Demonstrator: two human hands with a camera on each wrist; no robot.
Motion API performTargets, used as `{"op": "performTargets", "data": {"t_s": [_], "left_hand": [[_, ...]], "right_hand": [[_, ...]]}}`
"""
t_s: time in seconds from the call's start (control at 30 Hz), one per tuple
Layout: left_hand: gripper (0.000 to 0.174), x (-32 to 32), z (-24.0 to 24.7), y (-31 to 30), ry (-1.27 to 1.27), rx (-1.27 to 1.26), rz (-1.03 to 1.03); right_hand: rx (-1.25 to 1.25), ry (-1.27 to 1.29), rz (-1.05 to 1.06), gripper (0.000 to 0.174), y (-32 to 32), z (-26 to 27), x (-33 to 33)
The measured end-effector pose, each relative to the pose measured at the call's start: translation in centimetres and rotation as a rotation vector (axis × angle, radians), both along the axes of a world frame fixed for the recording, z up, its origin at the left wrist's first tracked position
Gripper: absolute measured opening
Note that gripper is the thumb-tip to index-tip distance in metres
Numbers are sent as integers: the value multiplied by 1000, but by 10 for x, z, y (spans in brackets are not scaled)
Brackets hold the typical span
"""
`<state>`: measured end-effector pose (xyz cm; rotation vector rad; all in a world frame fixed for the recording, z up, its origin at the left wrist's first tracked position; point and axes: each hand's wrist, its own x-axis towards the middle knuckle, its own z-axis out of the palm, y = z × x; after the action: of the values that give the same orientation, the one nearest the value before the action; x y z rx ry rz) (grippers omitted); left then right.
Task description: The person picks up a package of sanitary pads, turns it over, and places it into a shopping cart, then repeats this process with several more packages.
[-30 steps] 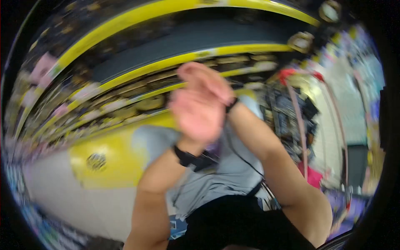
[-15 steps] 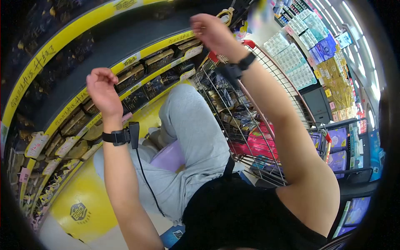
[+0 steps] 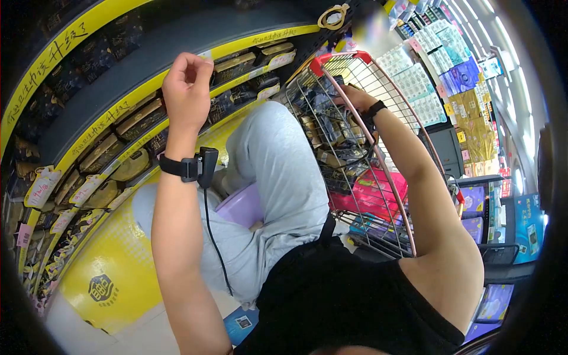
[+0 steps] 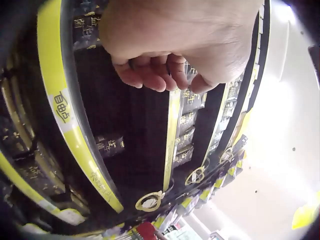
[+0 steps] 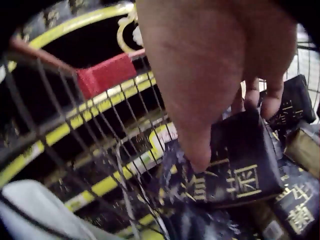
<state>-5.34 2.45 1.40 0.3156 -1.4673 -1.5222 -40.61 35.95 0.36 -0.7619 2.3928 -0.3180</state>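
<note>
Inside the shopping cart, my right hand grips a black pack of sanitary pads with gold lettering. The thumb lies over its near face and the fingers reach behind its top edge. More black packs lie around and beneath it in the cart. My left hand is raised in front of the shelf, its fingers loosely curled and nothing in them. In the left wrist view, dark shelf space and a few black packs appear beyond that hand.
Yellow-edged shelves hold rows of dark packs on the left. A pink-red package lies low in the cart. A lilac stool shows between the legs, and stacked packages stand farther right.
Both hands were together in front of the body, then moved apart. My right hand has gone down into the cart and grips a pack. The left has moved up and right along the shelf.
</note>
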Motion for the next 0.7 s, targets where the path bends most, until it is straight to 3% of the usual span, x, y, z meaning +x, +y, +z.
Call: {"op": "performTargets", "data": {"t_s": [0.13,0.27,0.3,0.4,0.43,0.47,0.57,0.7], "left_hand": [[19,-9,1,4,-27,-29,25],[20,-7,3,3,-47,-70,66],[20,-7,3,3,-43,-69,67],[20,-5,4,3,-54,-66,66],[20,-5,4,3,-60,-65,65],[20,-5,4,3,-67,-77,69],[21,-4,4,4,-72,-96,65],[20,-7,3,8,-136,-73,-22]], "right_hand": [[376,274,247,70,-4,6,10],[408,155,343,79,-17,28,9],[398,181,290,82,-4,11,-21],[33,382,-48,69,15,33,-28],[30,380,-181,65,0,63,-10],[-218,141,-305,57,-4,83,0],[-595,-46,-408,39,-17,126,22],[-859,-554,-379,45,-41,152,58]]}}
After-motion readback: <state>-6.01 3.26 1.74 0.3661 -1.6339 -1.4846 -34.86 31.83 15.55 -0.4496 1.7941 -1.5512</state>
